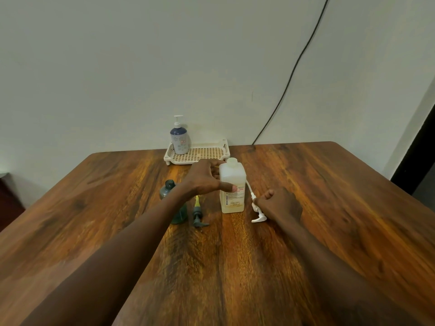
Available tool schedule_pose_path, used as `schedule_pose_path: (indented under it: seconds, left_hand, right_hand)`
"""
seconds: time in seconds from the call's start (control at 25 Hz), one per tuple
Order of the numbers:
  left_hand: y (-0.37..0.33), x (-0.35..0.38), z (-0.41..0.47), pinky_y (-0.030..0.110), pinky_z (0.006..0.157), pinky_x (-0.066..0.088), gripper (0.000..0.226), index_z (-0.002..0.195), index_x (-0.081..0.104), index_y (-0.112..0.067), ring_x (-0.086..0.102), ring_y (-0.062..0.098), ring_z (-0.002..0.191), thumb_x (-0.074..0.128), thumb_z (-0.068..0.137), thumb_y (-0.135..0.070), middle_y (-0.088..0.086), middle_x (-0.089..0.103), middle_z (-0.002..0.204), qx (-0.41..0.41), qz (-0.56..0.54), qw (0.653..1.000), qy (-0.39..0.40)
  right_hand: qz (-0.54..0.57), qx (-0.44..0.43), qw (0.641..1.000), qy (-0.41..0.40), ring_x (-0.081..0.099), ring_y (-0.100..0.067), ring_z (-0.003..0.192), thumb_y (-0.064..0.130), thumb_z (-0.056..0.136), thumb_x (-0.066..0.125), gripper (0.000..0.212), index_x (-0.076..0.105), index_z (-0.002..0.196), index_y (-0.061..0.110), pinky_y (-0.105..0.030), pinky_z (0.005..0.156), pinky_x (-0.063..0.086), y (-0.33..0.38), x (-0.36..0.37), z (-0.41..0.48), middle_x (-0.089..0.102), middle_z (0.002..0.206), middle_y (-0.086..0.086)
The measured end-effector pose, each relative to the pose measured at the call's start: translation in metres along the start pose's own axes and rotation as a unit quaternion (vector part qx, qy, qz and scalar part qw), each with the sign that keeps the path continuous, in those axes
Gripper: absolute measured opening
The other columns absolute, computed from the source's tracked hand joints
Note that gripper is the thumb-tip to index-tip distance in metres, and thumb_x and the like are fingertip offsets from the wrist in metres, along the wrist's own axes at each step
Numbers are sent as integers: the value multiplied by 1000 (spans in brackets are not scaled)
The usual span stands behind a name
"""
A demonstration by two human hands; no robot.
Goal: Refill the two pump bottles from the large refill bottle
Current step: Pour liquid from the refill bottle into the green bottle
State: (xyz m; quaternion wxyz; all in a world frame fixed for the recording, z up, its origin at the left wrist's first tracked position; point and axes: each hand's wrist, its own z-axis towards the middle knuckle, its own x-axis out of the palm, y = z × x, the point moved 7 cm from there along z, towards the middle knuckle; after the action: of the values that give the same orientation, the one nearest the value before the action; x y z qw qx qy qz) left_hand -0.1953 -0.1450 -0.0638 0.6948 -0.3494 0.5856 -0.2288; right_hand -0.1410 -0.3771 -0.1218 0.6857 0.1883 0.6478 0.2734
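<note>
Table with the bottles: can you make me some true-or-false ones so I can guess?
1. The left hand holds the white square bottle. True.
2. The green bottle has its pump on. False: its neck is open, and the dark pump lies on the table beside it.
3. The blue pump bottle stands in the white basket. True.
4. The white pump is in the basket. False: it lies on the table, right by the right hand.
</note>
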Motion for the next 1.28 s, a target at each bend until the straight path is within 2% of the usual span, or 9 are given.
schedule_pose_path:
  seconds: [0.12, 0.2, 0.36, 0.44, 0.52, 0.68, 0.84, 1.08, 1.28]
  left_hand:
    - [-4, -4, -7, 35, 96, 59, 94, 146, 53, -21, 66, 19, 124, 95, 65, -43, 0, 67, 138, 26, 31, 999, 12]
    - [-9, -19, -18, 34, 99, 55, 96, 148, 51, -24, 61, 20, 128, 92, 66, -52, 1, 63, 143, 45, 64, 997, -6]
    - [-7, -63, -46, 38, 104, 54, 102, 147, 54, -25, 60, 19, 129, 85, 62, -71, 0, 62, 143, 60, 79, 993, -61]
    - [-8, -80, -59, 16, 94, 51, 98, 147, 52, -26, 57, 12, 129, 82, 67, -73, -9, 58, 142, 64, 103, 991, -64]
    - [-4, -95, -68, 2, 84, 35, 87, 151, 48, -26, 51, 12, 133, 80, 79, -61, -10, 52, 147, 46, 140, 987, -70]
    - [51, -111, -85, 37, 113, 37, 115, 159, 33, -31, 42, 25, 146, 83, 65, -74, 1, 38, 164, -36, 72, 995, -52]
    - [92, -89, -100, 46, 114, 45, 128, 157, 35, -33, 50, 23, 141, 91, 48, -70, 0, 45, 160, -54, -26, 998, -5]
    - [114, -72, -94, 29, 91, 54, 106, 138, 59, -25, 64, 12, 116, 87, 48, -72, -7, 68, 128, -69, -3, 996, -59]
    - [103, -75, -91, 20, 83, 50, 86, 139, 58, -30, 63, 7, 112, 91, 65, -57, -12, 67, 125, -29, 11, 994, -105]
  right_hand:
    - [2, -4, 1000, 7, 62, -9, 64, 42, 75, 78, 20, 73, 69, 23, -23, 56, 40, -1, 2, 0, 68, 67, 11]
    - [27, -20, 999, 6, 68, -12, 84, 47, 79, 78, 24, 77, 94, 28, -25, 67, 47, 3, 2, -1, 75, 94, 11]
    - [171, -136, 974, 66, 54, -24, 134, 26, 79, 86, 79, 47, 148, 27, -38, 98, 49, 37, 5, -1, 53, 151, 1]
    - [198, -173, 956, 128, 45, -23, 143, 21, 76, 89, 97, 33, 154, 32, -46, 107, 47, 53, 13, 2, 42, 160, 3]
    - [231, -180, 939, 179, 43, -23, 144, 24, 72, 92, 107, 26, 156, 36, -51, 110, 46, 61, 23, 7, 38, 162, 3]
    - [240, -177, 937, 184, 58, -23, 128, 35, 70, 92, 100, 33, 151, 36, -47, 98, 57, 64, 35, 11, 55, 147, 1]
    - [267, -164, 938, 147, 62, -21, 119, 37, 66, 94, 98, 37, 145, 27, -38, 88, 59, 68, 40, 13, 58, 140, -1]
    - [268, -190, 936, 126, 61, -13, 110, 38, 65, 94, 89, 40, 134, 27, -19, 74, 52, 81, 40, 10, 58, 130, 4]
    - [186, -274, 943, 22, 60, -14, 112, 54, 61, 93, 91, 51, 137, 26, -19, 76, 51, 98, 28, -2, 62, 130, 4]
